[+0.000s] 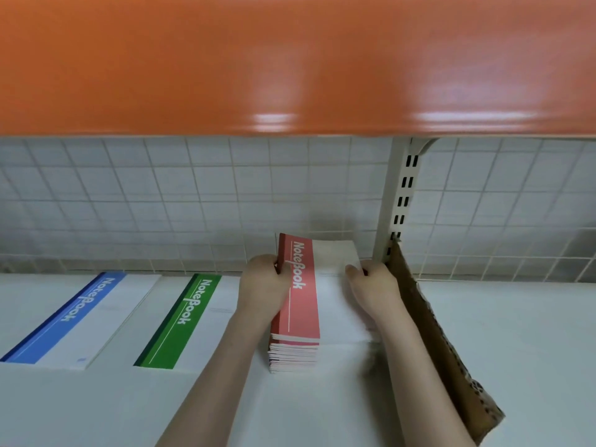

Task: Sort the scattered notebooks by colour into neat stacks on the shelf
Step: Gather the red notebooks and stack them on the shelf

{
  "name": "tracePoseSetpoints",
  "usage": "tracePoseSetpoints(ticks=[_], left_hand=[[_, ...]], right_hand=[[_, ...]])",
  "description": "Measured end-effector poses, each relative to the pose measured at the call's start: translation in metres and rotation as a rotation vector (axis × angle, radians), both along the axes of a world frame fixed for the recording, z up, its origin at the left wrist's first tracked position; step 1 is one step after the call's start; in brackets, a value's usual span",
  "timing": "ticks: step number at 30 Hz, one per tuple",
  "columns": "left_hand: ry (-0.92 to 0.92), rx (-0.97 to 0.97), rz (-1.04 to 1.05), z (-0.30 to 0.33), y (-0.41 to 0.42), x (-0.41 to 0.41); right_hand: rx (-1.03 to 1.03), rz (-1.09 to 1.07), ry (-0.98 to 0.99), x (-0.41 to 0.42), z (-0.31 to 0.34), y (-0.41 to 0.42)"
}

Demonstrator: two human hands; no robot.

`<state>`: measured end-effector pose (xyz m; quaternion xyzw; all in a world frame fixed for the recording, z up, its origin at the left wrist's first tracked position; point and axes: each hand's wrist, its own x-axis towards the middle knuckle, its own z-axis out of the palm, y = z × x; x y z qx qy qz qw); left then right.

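A stack of red-and-white notebooks lies on the white shelf, near the middle. My left hand grips the stack's left edge, fingers curled over the red spine. My right hand holds the right edge, thumb on the white cover. The top notebooks tilt up at the back. To the left lie a green-striped notebook and a blue-striped notebook, each flat on the shelf.
An orange shelf front hangs overhead. A wire grid back panel and a slotted upright post stand behind. A brown cardboard divider runs along the right of my right arm.
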<state>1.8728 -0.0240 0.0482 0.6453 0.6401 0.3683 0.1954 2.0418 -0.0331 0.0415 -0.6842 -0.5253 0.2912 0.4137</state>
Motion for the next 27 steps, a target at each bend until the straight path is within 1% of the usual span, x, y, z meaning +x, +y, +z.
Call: tracePoseSetpoints(ticks=[5, 9, 13, 15, 17, 19, 20, 23, 25, 27], left_hand=[[0.105, 0.000, 0.033, -0.006, -0.001, 0.001], [0.177, -0.014, 0.055, -0.005, -0.001, 0.003], [0.205, -0.010, 0.058, -0.006, 0.001, 0.003], [0.208, -0.024, 0.052, -0.008, 0.000, 0.004], [0.193, -0.058, 0.067, -0.010, 0.000, 0.005], [0.119, -0.125, 0.062, -0.012, 0.001, 0.002], [0.041, -0.168, 0.047, -0.014, 0.002, 0.000], [-0.338, -0.340, 0.026, -0.015, 0.001, 0.000], [-0.580, -0.452, 0.022, -0.015, -0.001, 0.002], [-0.690, -0.467, 0.010, -0.017, -0.002, 0.004]], right_hand=[[0.024, -0.016, -0.095, -0.004, 0.000, -0.002], [0.002, -0.021, -0.166, -0.008, -0.001, -0.001], [-0.064, -0.027, -0.328, -0.008, -0.004, -0.001], [-0.096, -0.013, -0.298, -0.007, -0.006, -0.001], [-0.119, 0.010, -0.161, -0.003, -0.009, 0.000], [-0.133, 0.016, -0.010, 0.001, -0.011, 0.001], [-0.135, 0.015, 0.055, 0.003, -0.012, 0.001], [-0.162, 0.018, 0.256, 0.009, -0.015, 0.002], [-0.231, 0.037, 0.310, 0.009, -0.016, 0.004], [-0.284, 0.074, 0.295, 0.006, -0.019, 0.009]])
